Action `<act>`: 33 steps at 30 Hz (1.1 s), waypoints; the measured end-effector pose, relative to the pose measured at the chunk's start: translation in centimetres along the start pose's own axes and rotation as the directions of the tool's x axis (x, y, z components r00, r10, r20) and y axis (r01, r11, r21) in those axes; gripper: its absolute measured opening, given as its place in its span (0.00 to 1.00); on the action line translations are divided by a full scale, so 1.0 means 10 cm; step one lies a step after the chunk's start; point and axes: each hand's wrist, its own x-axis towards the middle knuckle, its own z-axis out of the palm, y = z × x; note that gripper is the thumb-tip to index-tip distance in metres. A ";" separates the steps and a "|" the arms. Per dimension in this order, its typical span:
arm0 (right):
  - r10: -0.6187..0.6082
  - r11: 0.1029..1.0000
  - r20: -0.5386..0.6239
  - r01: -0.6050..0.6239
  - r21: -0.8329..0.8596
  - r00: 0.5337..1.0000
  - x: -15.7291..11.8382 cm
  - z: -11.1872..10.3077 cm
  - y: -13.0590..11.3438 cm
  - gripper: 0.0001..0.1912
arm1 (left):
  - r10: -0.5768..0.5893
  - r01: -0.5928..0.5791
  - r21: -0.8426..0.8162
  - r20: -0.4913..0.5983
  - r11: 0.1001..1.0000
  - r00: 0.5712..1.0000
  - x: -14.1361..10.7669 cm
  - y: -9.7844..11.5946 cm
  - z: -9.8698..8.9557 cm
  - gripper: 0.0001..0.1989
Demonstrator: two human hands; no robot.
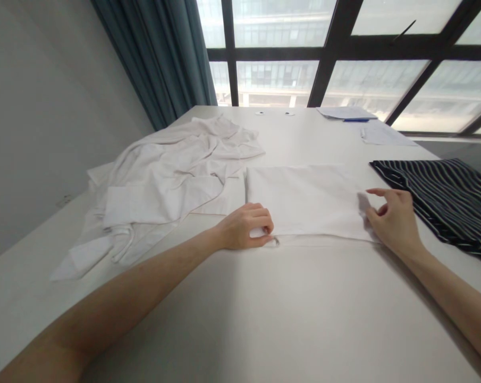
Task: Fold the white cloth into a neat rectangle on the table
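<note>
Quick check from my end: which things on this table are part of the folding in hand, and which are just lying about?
In hand:
- folded white cloth
- left hand, gripping its near left corner
- right hand, fingers at its near right corner

Lying about:
- crumpled white garments
- striped dark fabric
- papers and blue pen near the window
- white table
</note>
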 end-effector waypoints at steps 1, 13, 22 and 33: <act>-0.069 0.998 -0.014 0.069 -0.008 0.998 -0.01 -0.02 -0.02 0.16 | 0.012 -0.012 0.015 -0.001 1.000 1.000 0.00 0.00 0.00 0.05; -0.777 0.625 0.208 0.769 0.136 0.594 -0.15 -0.04 -0.42 0.12 | 0.065 -0.064 0.029 -0.051 0.998 0.997 -0.02 0.01 -0.01 0.09; -0.720 0.692 0.302 0.675 0.256 0.624 -0.16 -0.09 -0.47 0.05 | 0.046 -0.048 -0.058 -0.024 0.997 0.999 -0.04 -0.02 -0.01 0.09; -0.390 0.905 0.449 0.244 0.349 0.804 -0.17 -0.06 -0.51 0.14 | -0.043 0.046 -0.050 0.057 0.998 0.997 -0.01 -0.03 0.00 0.09</act>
